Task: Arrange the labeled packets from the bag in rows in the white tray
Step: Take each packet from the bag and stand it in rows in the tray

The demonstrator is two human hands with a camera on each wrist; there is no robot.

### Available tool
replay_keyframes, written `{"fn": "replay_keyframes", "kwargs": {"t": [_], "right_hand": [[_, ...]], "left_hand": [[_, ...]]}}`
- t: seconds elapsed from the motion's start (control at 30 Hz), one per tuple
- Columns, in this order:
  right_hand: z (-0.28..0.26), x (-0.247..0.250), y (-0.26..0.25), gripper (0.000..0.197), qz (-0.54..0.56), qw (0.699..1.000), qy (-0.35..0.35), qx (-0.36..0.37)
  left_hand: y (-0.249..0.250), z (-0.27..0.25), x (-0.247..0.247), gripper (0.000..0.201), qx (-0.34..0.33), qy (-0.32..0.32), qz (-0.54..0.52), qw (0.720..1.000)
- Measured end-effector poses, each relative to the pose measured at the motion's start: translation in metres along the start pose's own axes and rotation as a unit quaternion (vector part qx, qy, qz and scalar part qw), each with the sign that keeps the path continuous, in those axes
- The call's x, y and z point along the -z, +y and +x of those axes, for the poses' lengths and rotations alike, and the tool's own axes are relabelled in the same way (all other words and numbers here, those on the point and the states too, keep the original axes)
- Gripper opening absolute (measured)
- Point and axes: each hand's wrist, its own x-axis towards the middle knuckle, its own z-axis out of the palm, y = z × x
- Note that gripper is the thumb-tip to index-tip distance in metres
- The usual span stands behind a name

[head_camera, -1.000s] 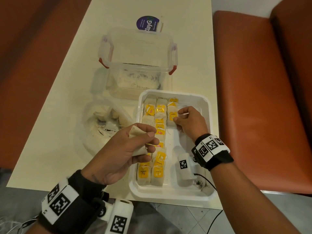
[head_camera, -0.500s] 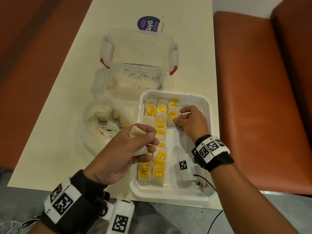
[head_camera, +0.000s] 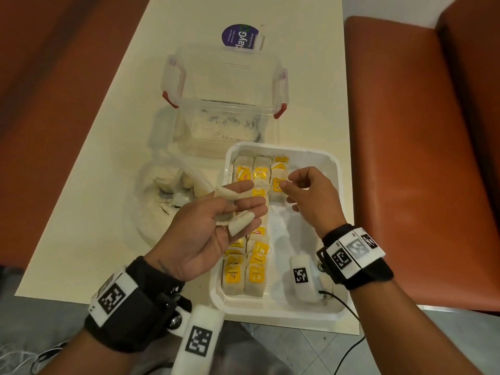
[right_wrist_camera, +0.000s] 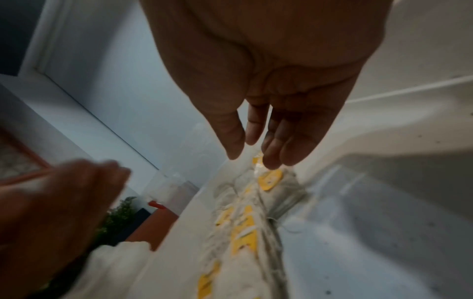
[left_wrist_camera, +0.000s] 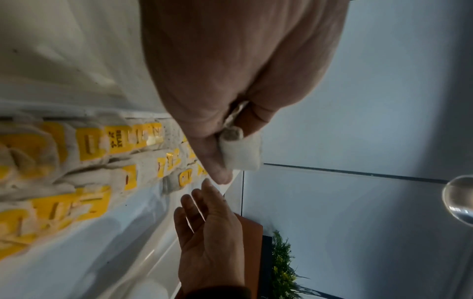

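The white tray (head_camera: 284, 312) holds two long rows of beige packets with yellow labels (head_camera: 255, 274) and a short third row (head_camera: 278, 171) at the far end. My left hand (head_camera: 238, 207) hovers palm up over the tray's left side. One unlabeled-looking packet (head_camera: 226, 193) is tucked under its index finger and a second (head_camera: 240, 225) between lower fingers. The left wrist view shows a packet (left_wrist_camera: 242, 155) pinched at the fingertips. My right hand (head_camera: 290, 190) floats above the third row, fingers relaxed and empty, as the right wrist view (right_wrist_camera: 253, 149) confirms.
A clear plastic bag (head_camera: 167, 193) with more packets lies left of the tray. Behind the tray stands a clear lidded container (head_camera: 224, 85) with red clips, and a purple round label (head_camera: 240, 39) beyond it. An orange bench seat (head_camera: 419, 158) flanks the table on the right.
My right hand has lifted off the third-row packet and opened. My left hand has turned palm up and spread its fingers, showing two packets instead of one clenched bundle.
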Motion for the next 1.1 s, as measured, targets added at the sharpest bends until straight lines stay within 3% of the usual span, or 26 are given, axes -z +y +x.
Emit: {"fn": "replay_keyframes", "kwargs": {"t": [0.13, 0.27, 0.33, 0.47, 0.53, 0.7, 0.93, 1.1], "right_hand": [[-0.037, 0.009, -0.029, 0.016, 0.035, 0.994, -0.084, 0.06], [-0.07, 0.008, -0.05, 0.042, 0.09, 0.98, -0.169, 0.053], [-0.074, 0.002, -0.05, 0.045, 0.088, 0.984, -0.147, 0.044], [-0.07, -0.001, -0.042, 0.022, 0.094, 0.989, -0.111, 0.04], [-0.068, 0.003, -0.041, 0.028, 0.118, 0.985, -0.12, 0.042], [-0.061, 0.02, -0.048, 0.032, 0.122, 0.979, -0.148, 0.072], [-0.053, 0.038, -0.057, 0.033, 0.099, 0.979, -0.154, 0.094], [-0.05, 0.044, -0.057, 0.028, 0.13, 0.978, -0.143, 0.077]], "left_hand": [[0.001, 0.008, -0.005, 0.043, -0.026, 0.0, -0.033, 0.999], [-0.001, 0.016, -0.014, 0.046, -0.069, 0.014, -0.041, 0.997], [-0.005, 0.018, -0.02, 0.047, -0.091, 0.009, -0.034, 0.995], [-0.012, 0.02, -0.027, 0.05, -0.128, 0.002, -0.014, 0.992], [-0.013, 0.021, -0.024, 0.05, -0.132, 0.004, -0.011, 0.991], [-0.013, 0.024, -0.018, 0.025, -0.097, 0.015, 0.016, 0.995], [-0.016, 0.021, -0.019, 0.033, -0.048, -0.021, 0.151, 0.987], [-0.02, 0.019, -0.019, 0.005, -0.038, -0.032, 0.166, 0.985]]}}
